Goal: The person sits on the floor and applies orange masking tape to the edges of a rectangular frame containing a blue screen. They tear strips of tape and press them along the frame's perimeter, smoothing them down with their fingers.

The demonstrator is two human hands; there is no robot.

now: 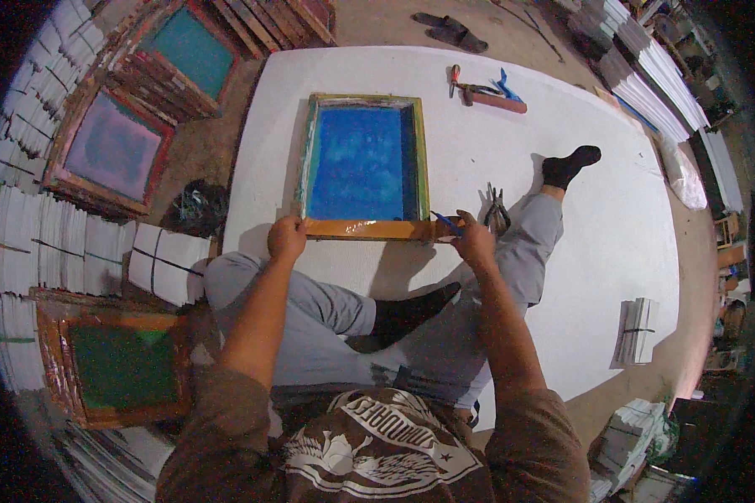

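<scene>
A wooden screen-printing frame with blue mesh lies on the white sheet in front of me. Shiny brown packing tape runs along its near side. My left hand is closed at the near left corner, gripping the frame's taped edge. At the near right corner, my right hand is closed around a slim blue tool, whose exact kind I cannot make out. Its fingers are close to the tape's right end. Pliers lie just beyond my right hand, beside my leg.
Beyond the frame are a screwdriver and a squeegee-like brown bar. More screen frames lean at the left, by bundled white stacks. A small white bundle sits right. My outstretched leg crosses the sheet.
</scene>
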